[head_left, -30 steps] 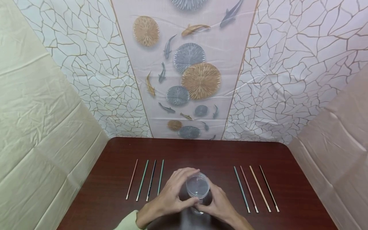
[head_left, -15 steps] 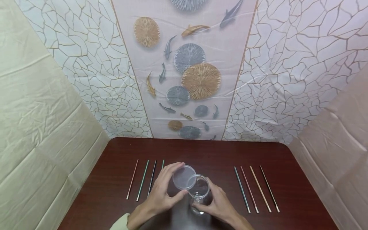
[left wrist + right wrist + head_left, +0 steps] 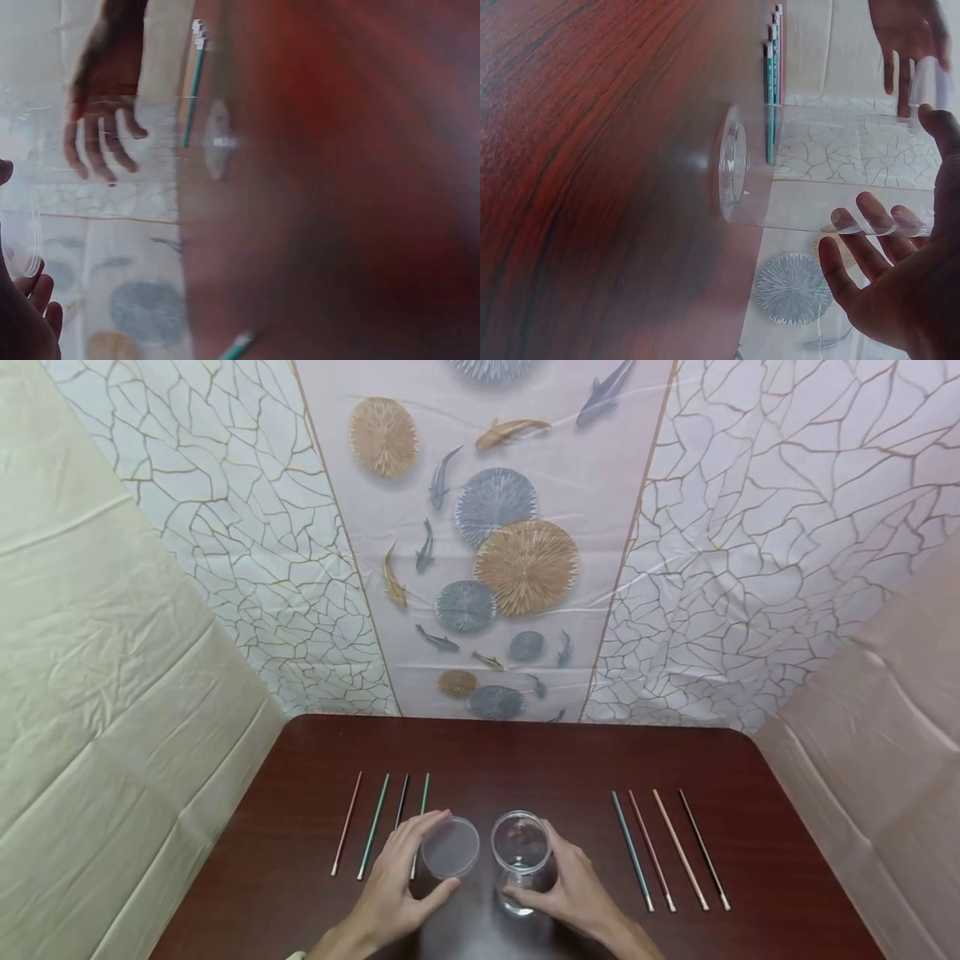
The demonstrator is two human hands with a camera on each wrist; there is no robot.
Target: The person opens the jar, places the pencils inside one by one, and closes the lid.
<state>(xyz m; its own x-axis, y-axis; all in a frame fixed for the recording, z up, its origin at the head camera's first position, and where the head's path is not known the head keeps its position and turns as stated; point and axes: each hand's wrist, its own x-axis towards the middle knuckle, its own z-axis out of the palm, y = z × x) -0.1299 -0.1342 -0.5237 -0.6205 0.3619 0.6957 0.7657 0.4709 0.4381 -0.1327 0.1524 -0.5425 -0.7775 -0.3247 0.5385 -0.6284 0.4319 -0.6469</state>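
A round translucent lid (image 3: 450, 847) is held by its edge between the thumb and fingers of my left hand (image 3: 392, 881), above the table's left-centre. My right hand (image 3: 572, 883) grips a tall clear jar (image 3: 522, 842), thumb in front and fingers behind. Its mouth is uncovered, and the jar stands upright near the table's front. In the right wrist view the jar's base (image 3: 733, 161) sits at the tabletop, with the right fingers (image 3: 862, 247) around its upper part. The lid (image 3: 22, 236) shows only partly in the left wrist view.
Several pencils with pale ends lie in a row on the left, among them a red pencil (image 3: 347, 827) and a green pencil (image 3: 373, 828), some partly behind the left hand. Another row, with a blue pencil (image 3: 632, 852), lies right. Patterned cloth surrounds the dark red table (image 3: 495, 756).
The lid has come off the jar's mouth and moved left with my left hand, now a little apart from the jar. My right hand keeps its hold on the jar in about the same place.
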